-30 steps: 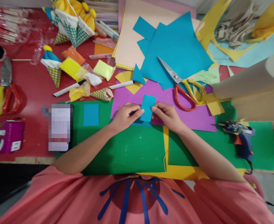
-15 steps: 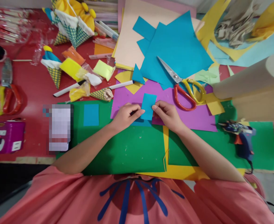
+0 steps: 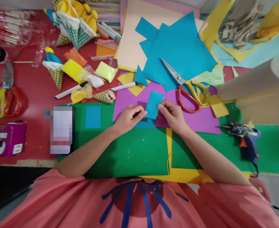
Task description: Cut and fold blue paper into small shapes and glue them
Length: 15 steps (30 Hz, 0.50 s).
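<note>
A small blue paper rectangle [image 3: 154, 104] is held up between my hands, tilted a little to the right. My right hand [image 3: 172, 115] pinches its right edge between thumb and fingers. At the lower left edge of the same piece, my left hand [image 3: 131, 117] is closed, its thumb tip against the paper. Beneath them lies another blue piece [image 3: 144, 123], partly hidden by the hands. A separate blue rectangle [image 3: 93, 117] rests on the green sheet [image 3: 130, 152] to the left. Scissors with red and yellow handles [image 3: 189, 91] lie beyond my right hand.
A purple sheet [image 3: 198, 120] lies under my hands. Large blue paper [image 3: 177, 50] is stacked behind. On the right are a glue gun [image 3: 249, 142] and a thick roll [image 3: 253, 76]. A phone [image 3: 62, 129], second scissors [image 3: 7, 91] and cone figures [image 3: 75, 31] are on the left.
The held blue rectangle has shifted slightly right and up and tilted clockwise, along with my right hand. My left hand has stayed almost in place.
</note>
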Each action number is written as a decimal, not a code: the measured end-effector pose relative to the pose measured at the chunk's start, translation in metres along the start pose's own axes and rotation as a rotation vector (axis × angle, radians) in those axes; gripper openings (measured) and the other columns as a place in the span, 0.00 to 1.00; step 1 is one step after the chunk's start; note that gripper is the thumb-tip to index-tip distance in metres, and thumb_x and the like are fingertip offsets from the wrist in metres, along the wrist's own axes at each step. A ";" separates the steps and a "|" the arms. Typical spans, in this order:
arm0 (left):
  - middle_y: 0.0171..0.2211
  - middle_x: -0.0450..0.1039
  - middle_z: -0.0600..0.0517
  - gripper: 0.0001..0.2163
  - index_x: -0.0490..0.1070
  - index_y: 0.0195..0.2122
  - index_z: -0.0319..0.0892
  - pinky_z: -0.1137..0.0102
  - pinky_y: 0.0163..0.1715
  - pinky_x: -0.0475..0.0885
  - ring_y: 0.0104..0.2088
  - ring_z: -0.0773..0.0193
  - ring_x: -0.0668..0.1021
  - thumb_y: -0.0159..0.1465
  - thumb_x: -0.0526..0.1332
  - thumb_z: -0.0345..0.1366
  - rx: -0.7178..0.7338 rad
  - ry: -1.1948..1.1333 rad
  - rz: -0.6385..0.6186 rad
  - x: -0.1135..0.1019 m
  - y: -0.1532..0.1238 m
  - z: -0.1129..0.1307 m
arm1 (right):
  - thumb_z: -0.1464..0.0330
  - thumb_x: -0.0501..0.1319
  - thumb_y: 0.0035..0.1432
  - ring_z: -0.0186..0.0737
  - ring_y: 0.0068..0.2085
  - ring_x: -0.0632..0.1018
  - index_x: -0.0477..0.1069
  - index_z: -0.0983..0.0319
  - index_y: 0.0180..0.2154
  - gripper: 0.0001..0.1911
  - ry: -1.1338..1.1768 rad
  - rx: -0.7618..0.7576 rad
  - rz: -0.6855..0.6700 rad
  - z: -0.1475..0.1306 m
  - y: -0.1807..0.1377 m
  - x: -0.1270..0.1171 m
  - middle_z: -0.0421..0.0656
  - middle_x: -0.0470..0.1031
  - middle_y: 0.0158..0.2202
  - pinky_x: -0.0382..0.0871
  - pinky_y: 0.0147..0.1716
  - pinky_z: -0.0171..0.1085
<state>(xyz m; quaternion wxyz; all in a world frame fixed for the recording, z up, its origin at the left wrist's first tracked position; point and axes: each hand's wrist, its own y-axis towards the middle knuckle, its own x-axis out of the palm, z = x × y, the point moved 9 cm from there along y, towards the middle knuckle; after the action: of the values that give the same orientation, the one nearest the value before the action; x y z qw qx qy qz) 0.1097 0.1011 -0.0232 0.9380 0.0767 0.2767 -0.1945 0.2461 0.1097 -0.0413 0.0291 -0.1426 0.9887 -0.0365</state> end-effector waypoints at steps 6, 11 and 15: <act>0.20 0.66 0.57 0.15 0.64 0.24 0.42 0.72 0.27 0.60 0.23 0.69 0.67 0.66 0.54 0.43 0.001 0.015 -0.002 0.000 0.000 0.000 | 0.52 0.59 0.58 0.31 0.23 0.70 0.64 0.60 0.27 0.19 -0.006 -0.003 0.018 -0.002 -0.001 0.000 0.37 0.69 0.21 0.63 0.24 0.33; 0.19 0.63 0.58 0.15 0.61 0.21 0.41 0.72 0.26 0.59 0.22 0.71 0.64 0.64 0.56 0.41 -0.020 -0.049 0.009 -0.002 -0.001 -0.001 | 0.55 0.57 0.61 0.31 0.24 0.69 0.65 0.60 0.27 0.17 -0.059 -0.037 -0.035 -0.004 -0.003 0.004 0.37 0.69 0.22 0.62 0.24 0.33; 0.20 0.60 0.58 0.16 0.60 0.22 0.42 0.73 0.24 0.59 0.22 0.71 0.64 0.65 0.54 0.43 -0.070 -0.175 0.017 -0.003 -0.002 -0.006 | 0.57 0.57 0.62 0.30 0.24 0.67 0.65 0.61 0.27 0.17 -0.113 -0.078 -0.108 -0.007 -0.004 0.009 0.37 0.68 0.23 0.61 0.26 0.33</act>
<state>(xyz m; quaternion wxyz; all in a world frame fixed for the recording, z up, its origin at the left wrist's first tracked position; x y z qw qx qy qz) 0.1034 0.1017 -0.0269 0.9622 0.0288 0.1996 -0.1829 0.2375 0.1041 -0.0343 0.0774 -0.1987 0.9770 0.0088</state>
